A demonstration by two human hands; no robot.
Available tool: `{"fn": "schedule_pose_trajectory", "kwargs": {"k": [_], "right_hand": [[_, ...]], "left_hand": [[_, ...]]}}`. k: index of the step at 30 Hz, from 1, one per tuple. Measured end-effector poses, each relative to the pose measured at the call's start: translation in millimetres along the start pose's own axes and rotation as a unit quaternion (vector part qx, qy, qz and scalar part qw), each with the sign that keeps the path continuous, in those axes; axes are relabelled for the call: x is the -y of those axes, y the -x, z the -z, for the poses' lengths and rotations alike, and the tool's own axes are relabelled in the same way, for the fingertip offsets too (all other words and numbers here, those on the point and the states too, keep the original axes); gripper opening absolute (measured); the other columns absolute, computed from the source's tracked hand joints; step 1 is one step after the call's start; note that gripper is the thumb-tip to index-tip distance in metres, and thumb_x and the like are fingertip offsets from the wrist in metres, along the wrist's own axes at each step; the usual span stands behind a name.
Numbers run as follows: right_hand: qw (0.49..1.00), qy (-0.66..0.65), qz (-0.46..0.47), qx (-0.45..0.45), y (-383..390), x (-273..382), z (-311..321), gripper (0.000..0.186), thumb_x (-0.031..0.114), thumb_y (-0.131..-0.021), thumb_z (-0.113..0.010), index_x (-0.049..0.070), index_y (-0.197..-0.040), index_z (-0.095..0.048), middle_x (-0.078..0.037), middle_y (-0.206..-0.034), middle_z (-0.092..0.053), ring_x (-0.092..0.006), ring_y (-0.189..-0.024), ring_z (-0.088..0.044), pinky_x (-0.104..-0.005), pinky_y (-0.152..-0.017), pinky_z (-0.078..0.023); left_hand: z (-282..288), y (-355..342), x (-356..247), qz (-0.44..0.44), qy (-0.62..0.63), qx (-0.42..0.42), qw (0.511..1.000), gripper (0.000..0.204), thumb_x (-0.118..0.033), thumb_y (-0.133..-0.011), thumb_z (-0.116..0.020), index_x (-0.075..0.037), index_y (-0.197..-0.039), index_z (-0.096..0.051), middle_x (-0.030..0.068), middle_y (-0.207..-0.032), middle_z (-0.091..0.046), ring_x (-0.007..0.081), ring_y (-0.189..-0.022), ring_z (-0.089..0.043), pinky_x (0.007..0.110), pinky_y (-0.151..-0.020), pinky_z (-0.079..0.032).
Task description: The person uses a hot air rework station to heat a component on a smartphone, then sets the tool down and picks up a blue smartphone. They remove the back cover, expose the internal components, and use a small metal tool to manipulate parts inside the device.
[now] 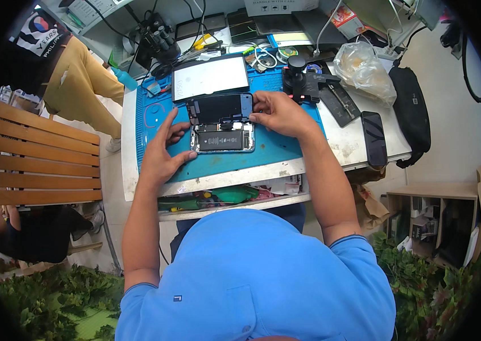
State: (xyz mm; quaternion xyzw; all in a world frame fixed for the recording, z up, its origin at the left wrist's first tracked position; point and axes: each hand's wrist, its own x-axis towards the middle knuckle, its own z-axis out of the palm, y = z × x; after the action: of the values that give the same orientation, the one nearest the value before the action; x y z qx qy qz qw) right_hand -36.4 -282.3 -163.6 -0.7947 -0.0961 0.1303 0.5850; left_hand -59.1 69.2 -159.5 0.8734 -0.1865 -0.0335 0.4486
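An opened smartphone lies on the blue work mat (212,166) in front of me. Its lower housing (197,140) shows a black battery (221,140) and small circuit parts. The dark screen panel (215,108) is lifted at the far side of the housing. My right hand (280,115) pinches the panel's right edge between thumb and fingers. At the phone's left side is my left hand (163,150), fingers spread; its thumb is against the housing's lower left corner and its other fingers are near the panel's left edge.
Behind the phone lies a white-topped pad (211,77). A black clamp-like device (300,82), loose dark phone part (340,105), another phone (374,138) and plastic bag (364,71) crowd the right. An open drawer (234,196) sits below the table edge. Two people are at the left.
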Motion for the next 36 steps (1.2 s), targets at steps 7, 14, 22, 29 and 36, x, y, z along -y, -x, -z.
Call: {"fn": "schedule_pose_trajectory", "kwargs": {"k": [7, 14, 22, 29, 36], "right_hand": [[1.0, -0.009, 0.03, 0.001, -0.2, -5.2, -1.0, 0.022, 0.0, -0.101, -0.075, -0.002, -0.121, -0.068, -0.007, -0.105, -0.079, -0.0081, -0.081, -0.063, -0.0278, -0.065, -0.05], [0.999, -0.007, 0.043, -0.005, 2.0, -13.5, -0.1, 0.023, 0.0, -0.097, -0.076, -0.003, -0.118, -0.068, -0.009, -0.106, -0.079, -0.0123, -0.094, -0.07, -0.0302, -0.085, -0.056], [0.999, -0.052, -0.006, 0.015, 8.1, -3.3, 2.2, 0.021, 0.001, -0.098, -0.077, -0.001, -0.115, -0.066, -0.005, -0.104, -0.077, -0.0093, -0.095, -0.069, -0.0273, -0.081, -0.053], [0.999, 0.035, -0.012, 0.006, 8.0, -1.2, 2.6, 0.02, 0.004, -0.098, -0.078, 0.0, -0.112, -0.063, -0.005, -0.097, -0.075, -0.0076, -0.084, -0.062, -0.0284, -0.071, -0.049], [0.999, 0.051, -0.02, 0.0, 8.7, -3.7, 1.7, 0.02, 0.004, -0.098, -0.077, 0.0, -0.11, -0.062, -0.004, -0.095, -0.074, -0.0071, -0.08, -0.059, -0.0278, -0.068, -0.048]], "left_hand": [[-11.8, 8.3, 2.3, -0.027, 0.008, -0.055, 0.998, 0.098, -0.003, -0.083, -0.094, -0.008, -0.169, -0.047, 0.0129, -0.138, -0.075, 0.0231, -0.127, -0.071, 0.039, -0.113, -0.055], [-18.8, 10.5, 6.5, -0.178, -0.201, -0.154, 0.951, 0.06, -0.005, -0.084, -0.093, -0.007, -0.141, -0.073, 0.0152, -0.126, -0.075, 0.0336, -0.113, -0.074, 0.042, -0.098, -0.061], [-57.5, 21.3, -52.1, -0.2, -0.284, 0.044, 0.937, 0.068, -0.039, -0.088, -0.088, -0.013, -0.149, -0.071, 0.0153, -0.143, -0.063, 0.0415, -0.134, -0.057, 0.051, -0.109, -0.054], [-62.8, 12.2, -78.4, -0.157, -0.331, 0.101, 0.925, 0.077, -0.052, -0.086, -0.087, -0.02, -0.153, -0.069, 0.0161, -0.144, -0.058, 0.0453, -0.129, -0.055, 0.051, -0.102, -0.057], [-75.6, 4.9, -81.6, -0.149, -0.36, 0.084, 0.917, 0.083, -0.054, -0.086, -0.087, -0.017, -0.157, -0.064, 0.0186, -0.142, -0.055, 0.0471, -0.129, -0.054, 0.053, -0.099, -0.058]]}}
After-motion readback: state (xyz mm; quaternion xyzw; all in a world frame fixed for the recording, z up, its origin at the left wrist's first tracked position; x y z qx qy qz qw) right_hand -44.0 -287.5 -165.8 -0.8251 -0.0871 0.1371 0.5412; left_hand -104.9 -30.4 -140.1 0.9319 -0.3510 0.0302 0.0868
